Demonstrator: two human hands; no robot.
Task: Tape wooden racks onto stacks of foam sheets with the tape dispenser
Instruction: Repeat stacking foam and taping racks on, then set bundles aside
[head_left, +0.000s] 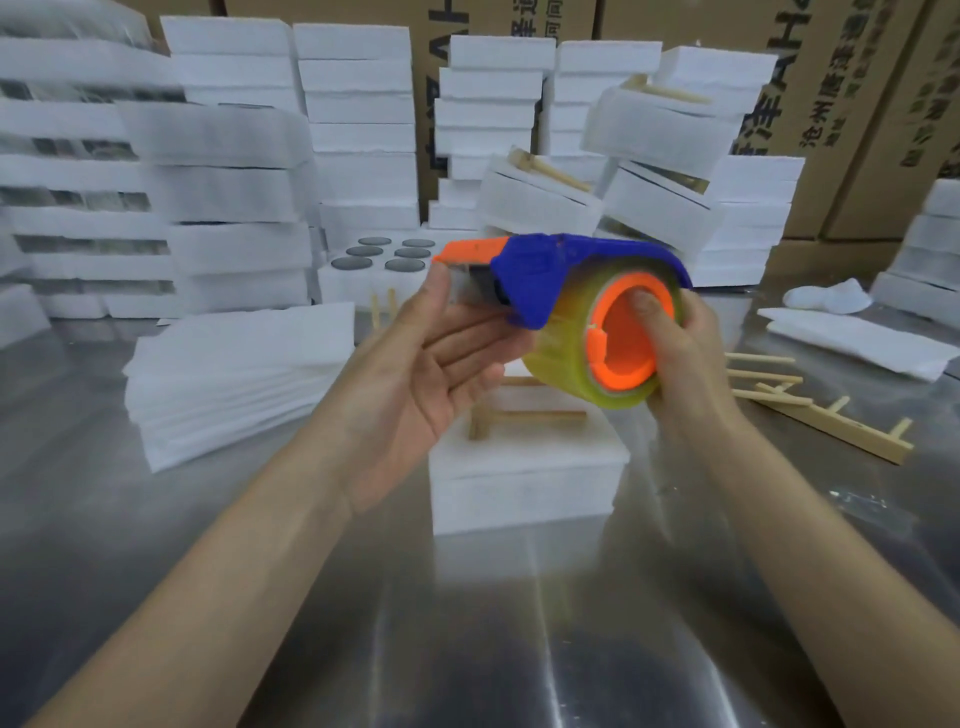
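Note:
A blue and orange tape dispenser (561, 270) with a roll of clear tape is held up over the table. My right hand (680, 364) grips the roll, the thumb inside its orange core. My left hand (436, 364) is palm up, fingers straight, touching the dispenser's underside near the orange cutter end. Below them a stack of foam sheets (524, 483) stands on the steel table with a wooden rack (524, 415) lying on top, partly hidden by the roll.
A pile of loose foam sheets (234, 379) lies at left. More wooden racks (826, 415) lie at right, beside loose foam sheets (857, 343). Tall stacks of finished foam bundles (234, 171) and cardboard boxes (883, 104) line the back. Steel table (467, 649).

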